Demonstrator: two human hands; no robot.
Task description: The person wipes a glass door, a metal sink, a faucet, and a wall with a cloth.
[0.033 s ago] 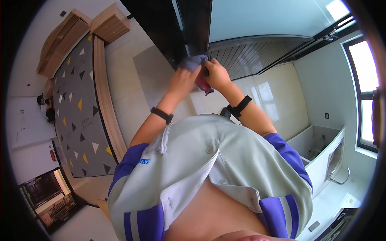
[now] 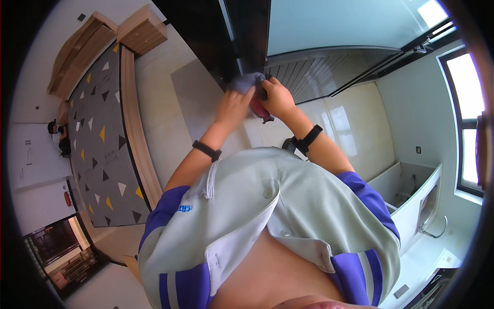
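Observation:
A bunched grey-purple cloth (image 2: 247, 81) is held up between both my hands, in front of a dark glossy panel. My left hand (image 2: 234, 107), slightly blurred, is closed on the cloth's lower side. Thumb and fingers of my right hand (image 2: 278, 98) pinch the cloth's right end. Between the hands hangs a dark red, soft-looking piece (image 2: 261, 109); whether it belongs to the cloth cannot be made out. Black bands circle both wrists.
The dark panel (image 2: 252, 31) adjoins a frosted glass pane (image 2: 329, 26) above a slatted grey section (image 2: 319, 72). On the left lies a grey patterned mattress (image 2: 98, 149) in a wooden frame. A white open cabinet (image 2: 406, 177) stands at the right, below a window (image 2: 469, 123).

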